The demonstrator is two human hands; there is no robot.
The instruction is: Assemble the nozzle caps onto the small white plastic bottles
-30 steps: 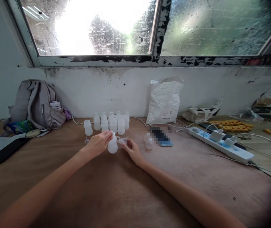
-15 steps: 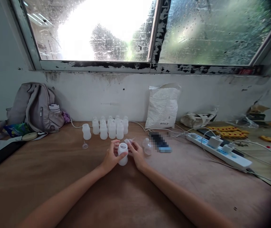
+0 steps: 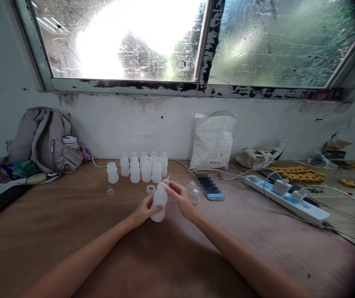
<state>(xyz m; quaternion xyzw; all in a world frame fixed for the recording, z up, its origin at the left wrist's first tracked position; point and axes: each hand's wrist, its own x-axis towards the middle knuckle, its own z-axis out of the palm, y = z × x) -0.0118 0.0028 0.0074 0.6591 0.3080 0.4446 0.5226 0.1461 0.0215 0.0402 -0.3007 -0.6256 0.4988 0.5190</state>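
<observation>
My left hand (image 3: pixel 143 213) is wrapped round a frosted white baby bottle (image 3: pixel 159 203), which leans a little with its top to the right. At the bottle's mouth, the fingers of my right hand (image 3: pixel 180 198) pinch a small clear nipple-like piece (image 3: pixel 165 181) with a thin pointed tip. My fingers partly cover that piece, so whether it is seated in the neck is hard to see. Just behind the bottle lies a white ring (image 3: pixel 150 189). Clear domed caps (image 3: pixel 192 192) sit to the right of my right hand.
Several frosted bottles (image 3: pixel 146 169) stand at the back, with an open-topped bottle (image 3: pixel 112 173) to their left and a clear nipple (image 3: pixel 110 191) before it. A phone (image 3: pixel 210 187), white padded bag (image 3: pixel 213 140), power strip (image 3: pixel 286 198) and backpack (image 3: pixel 48 140) also lie around.
The bottle has tilted from upright, and my right hand has brought the clear piece from beside it onto its mouth. The white ring now shows behind the bottle.
</observation>
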